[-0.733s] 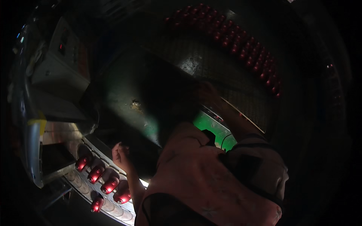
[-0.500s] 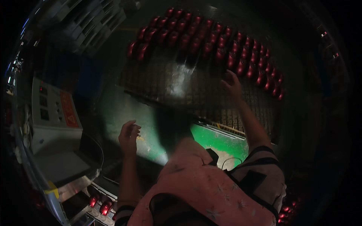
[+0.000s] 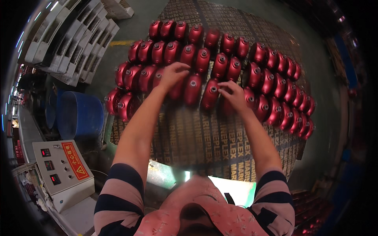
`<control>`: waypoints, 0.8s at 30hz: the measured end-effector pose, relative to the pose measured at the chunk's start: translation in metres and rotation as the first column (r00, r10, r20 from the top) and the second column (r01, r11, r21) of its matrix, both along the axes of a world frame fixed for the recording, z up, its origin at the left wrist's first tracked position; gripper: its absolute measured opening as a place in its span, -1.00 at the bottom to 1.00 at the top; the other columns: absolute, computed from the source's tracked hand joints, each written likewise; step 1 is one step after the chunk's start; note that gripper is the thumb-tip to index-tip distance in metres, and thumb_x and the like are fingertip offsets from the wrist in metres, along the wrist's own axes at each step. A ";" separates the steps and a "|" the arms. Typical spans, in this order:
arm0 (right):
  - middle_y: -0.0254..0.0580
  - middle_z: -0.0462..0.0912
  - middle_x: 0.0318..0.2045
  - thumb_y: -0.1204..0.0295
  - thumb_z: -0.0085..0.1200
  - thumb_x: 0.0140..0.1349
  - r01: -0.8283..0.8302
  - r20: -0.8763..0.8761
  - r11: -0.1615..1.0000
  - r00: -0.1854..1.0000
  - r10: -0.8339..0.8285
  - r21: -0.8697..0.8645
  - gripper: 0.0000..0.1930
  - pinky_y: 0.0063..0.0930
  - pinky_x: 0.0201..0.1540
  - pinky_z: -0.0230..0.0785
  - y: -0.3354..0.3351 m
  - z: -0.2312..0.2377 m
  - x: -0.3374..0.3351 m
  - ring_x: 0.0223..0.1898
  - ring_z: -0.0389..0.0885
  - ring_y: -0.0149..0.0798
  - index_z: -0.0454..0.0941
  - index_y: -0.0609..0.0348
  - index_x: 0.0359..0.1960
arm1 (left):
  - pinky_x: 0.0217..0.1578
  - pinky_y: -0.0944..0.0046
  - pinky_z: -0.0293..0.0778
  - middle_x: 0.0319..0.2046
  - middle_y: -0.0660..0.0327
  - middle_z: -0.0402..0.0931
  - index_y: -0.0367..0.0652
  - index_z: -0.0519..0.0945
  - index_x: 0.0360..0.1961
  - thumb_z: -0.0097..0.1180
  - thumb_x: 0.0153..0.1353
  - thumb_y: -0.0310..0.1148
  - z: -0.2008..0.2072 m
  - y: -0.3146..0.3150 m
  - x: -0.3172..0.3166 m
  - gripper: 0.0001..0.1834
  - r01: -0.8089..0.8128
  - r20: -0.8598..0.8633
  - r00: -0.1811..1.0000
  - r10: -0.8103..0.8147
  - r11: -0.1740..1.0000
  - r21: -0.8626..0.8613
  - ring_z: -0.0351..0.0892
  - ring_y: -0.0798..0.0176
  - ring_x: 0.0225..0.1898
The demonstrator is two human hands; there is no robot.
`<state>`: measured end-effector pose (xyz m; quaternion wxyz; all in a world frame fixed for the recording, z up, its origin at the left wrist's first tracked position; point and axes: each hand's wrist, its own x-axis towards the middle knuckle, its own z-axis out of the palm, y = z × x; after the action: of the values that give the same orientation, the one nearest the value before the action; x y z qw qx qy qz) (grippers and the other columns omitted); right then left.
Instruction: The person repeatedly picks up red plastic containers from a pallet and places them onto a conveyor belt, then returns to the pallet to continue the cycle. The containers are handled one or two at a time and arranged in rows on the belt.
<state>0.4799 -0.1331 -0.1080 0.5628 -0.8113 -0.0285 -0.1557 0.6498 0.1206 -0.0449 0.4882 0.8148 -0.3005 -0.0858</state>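
Red metal canisters point(image 3: 193, 90): we count more than forty, standing in about four curved rows across a printed brown sheet point(image 3: 185, 137), the exact number hidden by overlap. At the near left end we see two set side by side. Two bare hands reach over the near middle of the group. We see the left hand point(image 3: 176, 74) with curled fingers above a blurred canister; we cannot tell whether it grips or touches it. The right hand point(image 3: 233, 94) has thumb and forefinger slightly parted just beside one canister's top; again we cannot tell whether it pinches anything. At the near left we note one control box point(image 3: 65, 171) with three small displays; beyond it, a large blue tub point(image 3: 80, 114); at the far left, stacked pale pallets point(image 3: 75, 43).
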 end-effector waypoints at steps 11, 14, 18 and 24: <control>-0.33 0.46 -0.62 0.38 0.33 0.08 0.056 -0.226 0.998 0.972 -0.058 -0.012 -0.60 -0.52 -0.44 0.34 0.028 0.022 -0.021 -0.58 0.43 -0.45 0.58 0.06 -0.01 | -0.28 0.27 0.50 -0.42 0.16 0.57 -0.04 0.53 0.10 0.42 0.02 -0.21 0.012 -0.013 -0.073 -0.41 0.083 -0.025 0.997 -0.080 0.962 0.260 0.56 0.28 -0.40; -0.24 0.49 -0.62 0.36 0.32 0.07 0.057 -0.244 0.995 0.967 -0.075 -0.081 -0.65 -0.45 -0.43 0.37 0.027 0.019 -0.012 -0.59 0.46 -0.38 0.61 0.01 -0.06 | -0.35 0.24 0.47 -0.44 0.15 0.57 -0.05 0.58 -0.03 0.35 0.06 -0.26 0.003 -0.021 -0.066 -0.58 0.196 0.023 0.978 -0.208 0.951 0.240 0.57 0.19 -0.44; -0.26 0.50 -0.64 0.39 0.31 0.07 0.140 -0.156 0.988 0.977 -0.148 -0.060 -0.76 -0.48 -0.45 0.36 0.028 0.014 -0.022 -0.60 0.46 -0.40 0.67 0.03 -0.18 | -0.28 0.20 0.53 -0.34 0.10 0.63 -0.07 0.64 -0.16 0.31 0.06 -0.31 -0.003 -0.016 -0.076 -0.71 0.183 0.027 0.979 -0.202 0.928 0.324 0.64 0.07 -0.35; -0.32 0.63 -0.55 0.47 0.32 0.02 -0.006 -0.038 0.996 0.999 0.002 -0.089 -0.80 -0.54 -0.44 0.39 0.030 0.026 -0.092 -0.59 0.48 -0.48 0.70 0.09 -0.27 | -0.41 0.34 0.52 -0.42 0.23 0.66 -0.10 0.67 -0.28 0.41 0.01 -0.30 0.022 0.043 -0.206 -0.75 -0.177 0.114 0.978 0.173 0.984 0.029 0.63 0.34 -0.46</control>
<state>0.3879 -0.1033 -0.0819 0.5268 -0.8384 -0.0261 -0.1376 0.4441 0.1641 -0.0229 0.4606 0.8509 -0.2527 -0.0030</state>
